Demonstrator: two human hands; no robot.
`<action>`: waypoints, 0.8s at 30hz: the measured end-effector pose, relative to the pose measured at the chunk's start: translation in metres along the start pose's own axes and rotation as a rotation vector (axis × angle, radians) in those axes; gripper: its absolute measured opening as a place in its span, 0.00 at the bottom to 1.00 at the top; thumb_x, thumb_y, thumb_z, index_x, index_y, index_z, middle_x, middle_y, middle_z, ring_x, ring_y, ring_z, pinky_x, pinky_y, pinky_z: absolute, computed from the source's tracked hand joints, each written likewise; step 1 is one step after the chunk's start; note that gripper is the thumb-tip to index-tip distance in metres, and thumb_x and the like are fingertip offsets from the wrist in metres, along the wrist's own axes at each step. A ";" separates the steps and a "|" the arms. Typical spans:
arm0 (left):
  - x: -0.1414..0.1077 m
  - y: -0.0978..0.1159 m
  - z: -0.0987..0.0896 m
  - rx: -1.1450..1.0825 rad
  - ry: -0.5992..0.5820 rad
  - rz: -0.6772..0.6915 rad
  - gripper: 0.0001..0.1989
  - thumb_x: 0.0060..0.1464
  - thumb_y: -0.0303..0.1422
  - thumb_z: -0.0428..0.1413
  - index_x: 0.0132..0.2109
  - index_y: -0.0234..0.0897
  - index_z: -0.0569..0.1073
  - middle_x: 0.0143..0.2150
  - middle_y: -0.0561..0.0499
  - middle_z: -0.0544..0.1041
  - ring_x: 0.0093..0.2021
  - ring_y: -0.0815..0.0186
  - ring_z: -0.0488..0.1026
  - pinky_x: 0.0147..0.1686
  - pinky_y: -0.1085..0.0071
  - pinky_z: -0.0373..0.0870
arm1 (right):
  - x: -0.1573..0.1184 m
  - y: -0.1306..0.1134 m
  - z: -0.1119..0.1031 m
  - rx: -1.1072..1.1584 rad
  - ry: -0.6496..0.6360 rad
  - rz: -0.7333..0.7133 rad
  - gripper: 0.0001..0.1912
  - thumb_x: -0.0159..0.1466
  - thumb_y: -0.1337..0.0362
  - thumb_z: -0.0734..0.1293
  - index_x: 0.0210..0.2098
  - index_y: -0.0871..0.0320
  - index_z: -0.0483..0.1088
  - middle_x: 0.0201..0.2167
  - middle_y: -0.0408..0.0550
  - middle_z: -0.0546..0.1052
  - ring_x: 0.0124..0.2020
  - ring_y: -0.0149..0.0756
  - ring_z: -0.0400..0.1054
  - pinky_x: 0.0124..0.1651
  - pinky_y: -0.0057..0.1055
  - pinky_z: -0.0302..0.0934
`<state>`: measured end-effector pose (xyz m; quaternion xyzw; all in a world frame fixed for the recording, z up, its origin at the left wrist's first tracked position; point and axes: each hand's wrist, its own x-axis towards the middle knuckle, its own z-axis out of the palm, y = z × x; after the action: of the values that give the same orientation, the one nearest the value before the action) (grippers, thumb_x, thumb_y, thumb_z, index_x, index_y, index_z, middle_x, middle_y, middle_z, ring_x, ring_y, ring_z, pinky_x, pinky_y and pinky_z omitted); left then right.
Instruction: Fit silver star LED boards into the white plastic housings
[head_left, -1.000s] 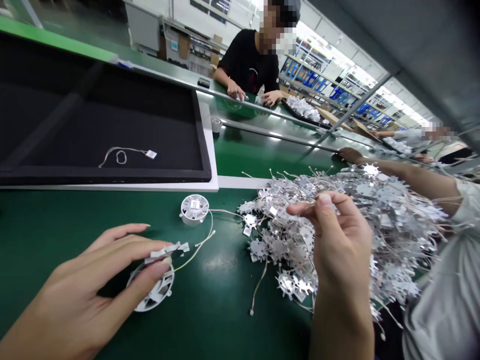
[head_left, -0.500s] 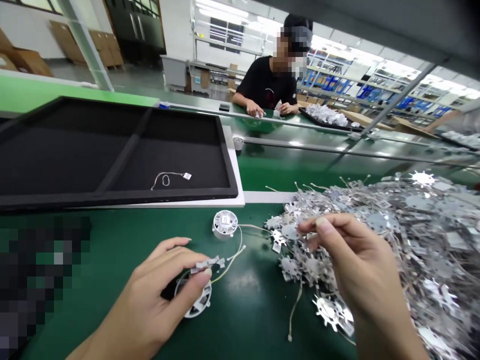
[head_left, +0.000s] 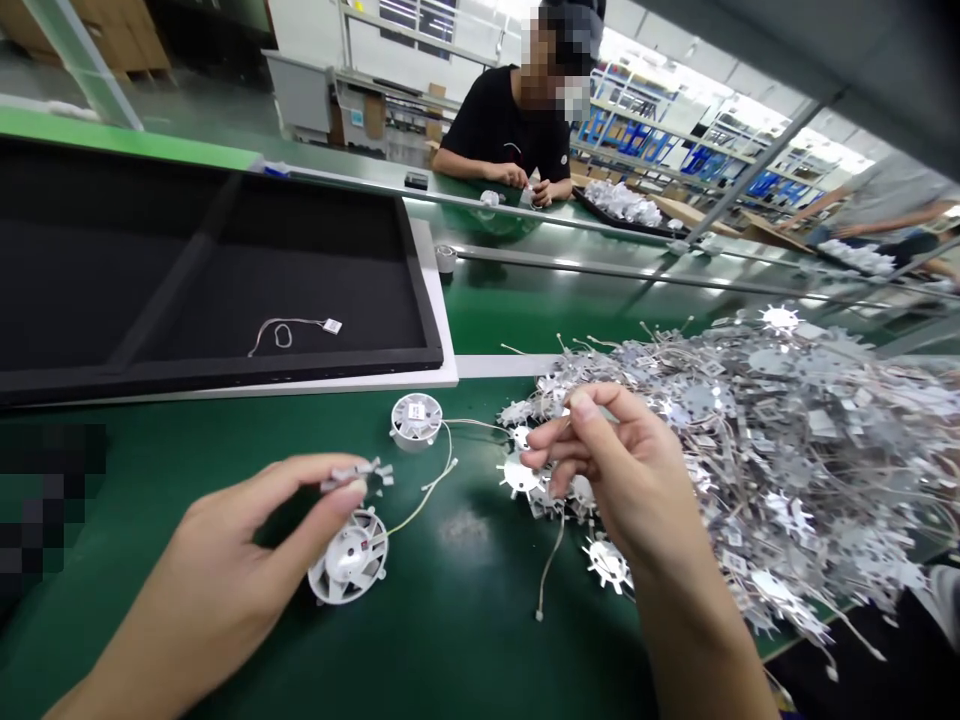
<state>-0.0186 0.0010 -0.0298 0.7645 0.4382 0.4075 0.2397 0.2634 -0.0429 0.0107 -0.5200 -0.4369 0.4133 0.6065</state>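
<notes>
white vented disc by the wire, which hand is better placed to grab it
Probably the left hand: it sits next to the white vented disc, pinching a small white piece. The right hand is farther off, by the silver star-shaped pieces.

Your left hand [head_left: 225, 540] reaches in from the lower left, its thumb and fingertips [head_left: 349, 490] pinched together, your forearm low and angled toward the middle. Your right hand [head_left: 626, 480] rises from the bottom edge with its fingers curled inward and its thumb [head_left: 581, 405] pressed against the index fingertip. Your two hands are well apart.
</notes>
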 end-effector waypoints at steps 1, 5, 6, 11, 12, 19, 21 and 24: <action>0.003 -0.003 -0.003 0.041 0.024 -0.021 0.08 0.64 0.47 0.62 0.43 0.54 0.83 0.35 0.61 0.86 0.30 0.65 0.85 0.23 0.81 0.76 | 0.000 0.001 0.001 -0.001 -0.008 -0.001 0.17 0.71 0.51 0.75 0.37 0.56 0.69 0.28 0.47 0.84 0.28 0.37 0.83 0.21 0.21 0.72; 0.014 -0.028 -0.014 0.238 0.010 -0.044 0.16 0.62 0.52 0.59 0.46 0.49 0.83 0.32 0.60 0.86 0.22 0.66 0.81 0.17 0.80 0.72 | -0.001 0.001 0.003 -0.030 -0.035 -0.029 0.16 0.71 0.53 0.74 0.37 0.57 0.71 0.29 0.46 0.84 0.28 0.36 0.82 0.23 0.21 0.73; 0.016 -0.035 -0.017 0.295 -0.025 -0.044 0.17 0.63 0.53 0.58 0.46 0.49 0.83 0.31 0.61 0.86 0.20 0.67 0.79 0.18 0.80 0.72 | -0.002 0.000 0.004 -0.045 -0.040 -0.042 0.15 0.72 0.54 0.74 0.37 0.57 0.72 0.29 0.46 0.84 0.29 0.35 0.82 0.23 0.20 0.73; 0.019 -0.047 -0.022 0.486 0.004 -0.072 0.24 0.67 0.54 0.50 0.49 0.46 0.83 0.40 0.56 0.85 0.40 0.55 0.84 0.33 0.67 0.79 | -0.007 0.000 0.009 -0.101 -0.067 -0.099 0.10 0.74 0.58 0.72 0.38 0.56 0.75 0.30 0.44 0.84 0.30 0.31 0.81 0.27 0.19 0.74; 0.018 -0.044 -0.022 0.485 0.014 -0.057 0.23 0.67 0.53 0.52 0.51 0.45 0.83 0.46 0.54 0.85 0.47 0.51 0.83 0.40 0.62 0.81 | -0.008 0.000 0.010 -0.106 -0.079 -0.111 0.10 0.75 0.59 0.71 0.38 0.56 0.75 0.31 0.44 0.84 0.29 0.30 0.80 0.28 0.20 0.74; 0.000 0.002 -0.001 0.117 -0.121 0.200 0.12 0.70 0.44 0.58 0.56 0.50 0.77 0.55 0.55 0.83 0.56 0.60 0.80 0.59 0.67 0.75 | -0.019 -0.002 0.021 -0.082 -0.214 -0.178 0.09 0.72 0.62 0.73 0.35 0.54 0.76 0.29 0.39 0.75 0.28 0.26 0.68 0.28 0.20 0.65; -0.008 0.010 0.010 -0.010 -0.246 0.190 0.20 0.68 0.48 0.60 0.64 0.56 0.73 0.63 0.56 0.80 0.61 0.60 0.78 0.63 0.68 0.74 | -0.023 -0.001 0.026 0.103 -0.335 -0.062 0.10 0.74 0.58 0.71 0.37 0.53 0.74 0.26 0.38 0.74 0.24 0.26 0.67 0.24 0.20 0.63; -0.015 0.016 0.020 -0.159 -0.340 0.151 0.25 0.65 0.48 0.63 0.66 0.59 0.71 0.62 0.55 0.81 0.57 0.58 0.81 0.58 0.67 0.79 | -0.028 -0.001 0.034 0.303 -0.469 0.047 0.11 0.76 0.55 0.69 0.39 0.52 0.70 0.27 0.39 0.75 0.25 0.30 0.73 0.26 0.24 0.69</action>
<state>0.0013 -0.0203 -0.0352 0.8316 0.2994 0.3226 0.3386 0.2233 -0.0609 0.0113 -0.3235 -0.4864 0.5970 0.5499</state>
